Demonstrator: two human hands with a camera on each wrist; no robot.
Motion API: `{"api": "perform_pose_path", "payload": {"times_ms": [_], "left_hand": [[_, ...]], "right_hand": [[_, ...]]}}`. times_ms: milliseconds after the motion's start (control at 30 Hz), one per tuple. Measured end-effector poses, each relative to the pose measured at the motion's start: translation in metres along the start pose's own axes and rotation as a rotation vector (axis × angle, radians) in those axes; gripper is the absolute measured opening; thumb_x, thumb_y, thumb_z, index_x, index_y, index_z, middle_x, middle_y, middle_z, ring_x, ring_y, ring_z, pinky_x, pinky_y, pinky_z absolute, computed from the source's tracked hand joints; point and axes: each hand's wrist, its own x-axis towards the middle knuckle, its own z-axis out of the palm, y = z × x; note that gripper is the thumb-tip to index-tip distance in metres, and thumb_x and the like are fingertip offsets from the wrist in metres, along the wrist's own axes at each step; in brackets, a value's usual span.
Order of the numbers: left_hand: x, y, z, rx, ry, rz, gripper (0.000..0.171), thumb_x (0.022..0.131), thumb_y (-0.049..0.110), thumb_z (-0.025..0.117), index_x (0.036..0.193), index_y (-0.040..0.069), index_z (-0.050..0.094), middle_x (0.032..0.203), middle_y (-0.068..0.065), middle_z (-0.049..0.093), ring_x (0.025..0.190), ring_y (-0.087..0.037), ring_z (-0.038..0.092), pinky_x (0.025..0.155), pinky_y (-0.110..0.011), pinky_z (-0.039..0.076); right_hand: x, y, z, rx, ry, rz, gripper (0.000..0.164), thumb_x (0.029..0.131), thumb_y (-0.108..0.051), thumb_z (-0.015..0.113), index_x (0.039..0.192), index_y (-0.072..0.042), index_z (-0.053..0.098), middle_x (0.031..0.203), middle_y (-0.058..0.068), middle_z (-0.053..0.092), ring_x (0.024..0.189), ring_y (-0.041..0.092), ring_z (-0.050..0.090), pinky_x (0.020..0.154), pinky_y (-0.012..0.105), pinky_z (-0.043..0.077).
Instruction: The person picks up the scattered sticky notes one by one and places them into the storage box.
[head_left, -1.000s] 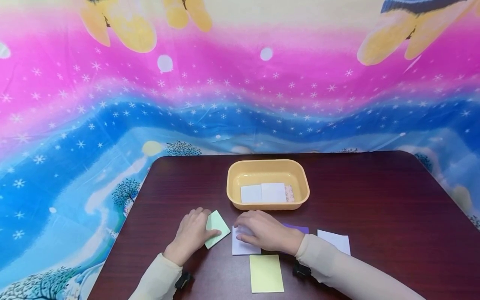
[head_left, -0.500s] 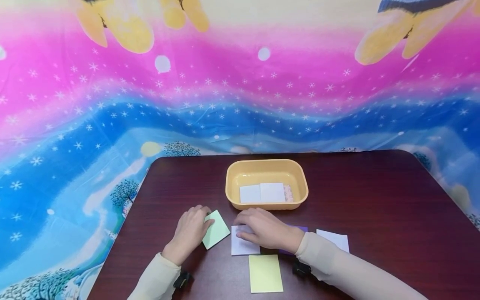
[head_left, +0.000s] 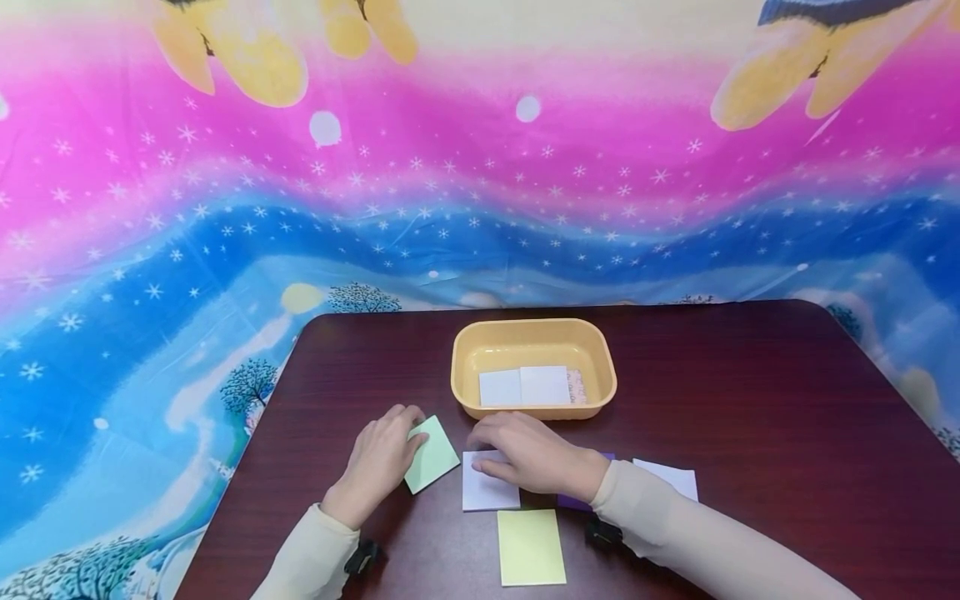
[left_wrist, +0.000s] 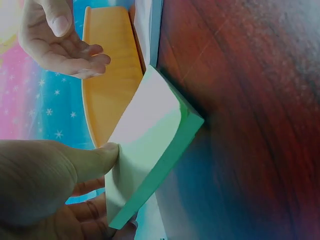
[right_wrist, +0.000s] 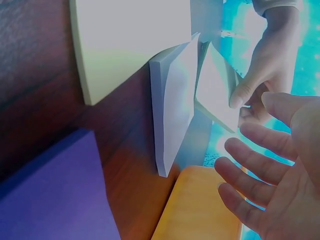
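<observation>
My left hand (head_left: pixel 378 454) pinches a light green sticky note pad (left_wrist: pixel 145 145) by its far left edge, thumb on top and fingers underneath. In the left wrist view the pad looks tilted, with its near side lifted. My right hand (head_left: pixel 536 454) hovers over a pale lavender note pad (head_left: pixel 491 492) with fingers apart and loosely bent. The right wrist view shows nothing between its fingertips (right_wrist: pixel 235 170). Under the right forearm lies a purple pad (right_wrist: pixel 55 190), partly hidden in the head view. A yellow pad (head_left: pixel 531 547) lies nearest the person.
Beyond the hands a yellow plastic basket (head_left: pixel 534 327) holds white pads (head_left: pixel 543 385) and a pink-patterned piece (head_left: pixel 576 387). Another white pad (head_left: pixel 671 479) is at the right, partly covered by the sleeve. A printed cloth (head_left: pixel 480 167) hangs behind the dark table (head_left: pixel 750 375).
The left thumb has shifted from the green pad's middle to its upper left edge, and the pad has risen slightly. The right hand stays over the lavender pad, nearly still.
</observation>
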Motion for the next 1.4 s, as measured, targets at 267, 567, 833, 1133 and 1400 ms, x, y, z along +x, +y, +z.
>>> {"api": "perform_pose_path", "payload": {"times_ms": [267,567,833,1133,1400], "left_hand": [[0.001,0.001,-0.007,-0.025,-0.005,0.023,0.015,0.078,0.020,0.073,0.090,0.015,0.065,0.078,0.003,0.059,0.063,-0.015,0.056,0.055,-0.034,0.045],[0.003,0.001,-0.011,-0.041,-0.036,0.030,0.017,0.077,0.020,0.074,0.088,0.016,0.063,0.078,0.005,0.059,0.065,-0.010,0.055,0.056,-0.031,0.044],[0.005,0.001,-0.014,-0.037,-0.041,0.041,0.016,0.076,0.020,0.074,0.085,0.018,0.061,0.076,0.006,0.058,0.062,-0.010,0.052,0.055,-0.031,0.043],[0.008,0.002,-0.017,-0.027,-0.025,0.074,0.018,0.076,0.018,0.074,0.085,0.018,0.059,0.073,0.007,0.054,0.060,-0.009,0.049,0.053,-0.031,0.041],[0.009,0.002,-0.020,-0.015,-0.006,0.096,0.019,0.076,0.017,0.075,0.082,0.018,0.056,0.070,0.008,0.051,0.057,-0.009,0.048,0.051,-0.031,0.040]], "right_hand": [[0.002,-0.001,-0.003,0.021,0.010,-0.005,0.023,0.090,-0.028,0.059,0.104,-0.012,0.068,0.097,-0.003,0.066,0.090,0.009,0.059,0.083,0.027,0.047],[0.003,-0.002,-0.006,0.005,0.005,0.010,0.022,0.090,-0.029,0.059,0.104,-0.014,0.068,0.097,-0.004,0.066,0.090,0.009,0.059,0.083,0.029,0.047],[0.004,-0.001,-0.007,0.012,-0.001,0.024,0.025,0.090,-0.031,0.058,0.105,-0.014,0.068,0.097,-0.004,0.066,0.089,0.010,0.059,0.081,0.028,0.047],[0.008,-0.005,-0.011,0.011,0.021,0.009,0.026,0.089,-0.031,0.060,0.106,-0.014,0.069,0.098,-0.004,0.066,0.088,0.008,0.058,0.081,0.027,0.047],[0.011,-0.005,-0.013,-0.012,0.025,0.004,0.027,0.090,-0.033,0.059,0.106,-0.014,0.069,0.099,-0.006,0.065,0.092,0.006,0.057,0.085,0.027,0.046]]}}
